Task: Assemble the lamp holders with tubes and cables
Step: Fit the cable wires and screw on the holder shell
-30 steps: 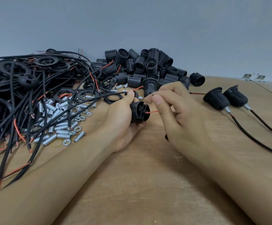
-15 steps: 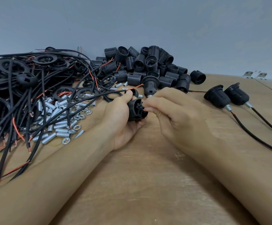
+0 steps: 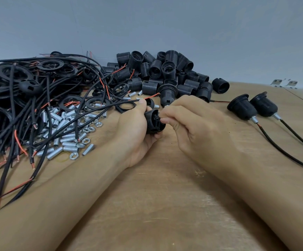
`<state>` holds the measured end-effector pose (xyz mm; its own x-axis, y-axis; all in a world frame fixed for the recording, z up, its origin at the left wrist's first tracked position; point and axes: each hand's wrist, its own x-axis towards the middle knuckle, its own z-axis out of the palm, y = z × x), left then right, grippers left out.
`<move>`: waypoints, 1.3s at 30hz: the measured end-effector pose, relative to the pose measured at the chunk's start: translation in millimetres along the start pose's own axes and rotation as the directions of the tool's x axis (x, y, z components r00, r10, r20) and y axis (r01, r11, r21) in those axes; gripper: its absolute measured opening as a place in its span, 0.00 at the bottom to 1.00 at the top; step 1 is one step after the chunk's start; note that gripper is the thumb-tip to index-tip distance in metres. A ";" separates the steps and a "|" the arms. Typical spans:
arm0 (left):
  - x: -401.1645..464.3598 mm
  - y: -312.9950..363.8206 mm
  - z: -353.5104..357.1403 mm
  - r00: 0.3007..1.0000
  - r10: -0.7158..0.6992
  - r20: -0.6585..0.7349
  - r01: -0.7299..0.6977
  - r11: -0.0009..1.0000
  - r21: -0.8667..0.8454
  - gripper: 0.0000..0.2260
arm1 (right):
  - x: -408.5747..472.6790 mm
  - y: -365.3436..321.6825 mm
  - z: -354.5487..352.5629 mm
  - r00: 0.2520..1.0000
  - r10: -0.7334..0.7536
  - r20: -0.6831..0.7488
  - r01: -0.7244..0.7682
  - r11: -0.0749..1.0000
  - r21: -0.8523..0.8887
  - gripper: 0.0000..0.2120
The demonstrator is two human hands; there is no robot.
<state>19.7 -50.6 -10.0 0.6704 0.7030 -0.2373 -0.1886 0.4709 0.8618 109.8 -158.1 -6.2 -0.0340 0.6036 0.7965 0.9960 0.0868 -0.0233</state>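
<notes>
1. Black plastic formed the lamp holder, a short ribbed cylinder held just above the wooden counter, near its middle.
2. The left hand cupped the holder, fingers curled round its body and thumb over the top.
3. The right hand pinched something small at the holder's open end; what it was could not be made out.
4. The holder looked light and rigid, its ribbing likely giving a sure hold round the sides.
5. Thin black cables with red cores lay tangled at left, limp and likely to snag.
6. Short threaded metal tubes and nuts lay beside them, smooth and apt to roll.
7. Spare holders were piled behind; two finished holders lay at right.
</notes>
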 end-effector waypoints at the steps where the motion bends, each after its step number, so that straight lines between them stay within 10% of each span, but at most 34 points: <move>1: -0.2 -0.2 0.2 1.000 0.003 0.000 -0.003 1.000 0.003 0.16 | 0.3 -0.2 -0.5 1.000 0.004 0.008 -0.004 1.000 0.005 0.05; 24: -2.7 -6.3 5.0 0.989 0.127 -0.070 -0.119 0.988 0.098 0.20 | -4.2 -5.9 6.6 0.980 -0.196 -0.015 0.197 0.980 0.026 0.18; 30: -2.8 -4.2 4.6 0.987 0.159 -0.003 -0.158 0.979 0.126 0.19 | -1.8 -2.8 16.0 0.998 0.062 -0.002 -0.060 0.964 0.258 0.09; 35: 2.6 -0.9 0.5 0.976 0.219 0.025 -0.218 0.944 0.249 0.16 | 3.4 4.5 6.8 0.904 0.412 0.113 -0.404 0.737 0.542 0.10; 39: 5.9 -1.1 -2.6 0.975 0.219 0.025 -0.218 0.945 0.245 0.16 | 8.9 16.8 -24.6 0.837 0.532 0.128 -0.529 0.726 0.439 0.06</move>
<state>22.0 -45.6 -13.4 0.6305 0.7756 -0.0318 -0.1485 0.1607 0.9758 128.3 -170.8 15.3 0.4912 0.6529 0.5766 0.7044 0.0916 -0.7038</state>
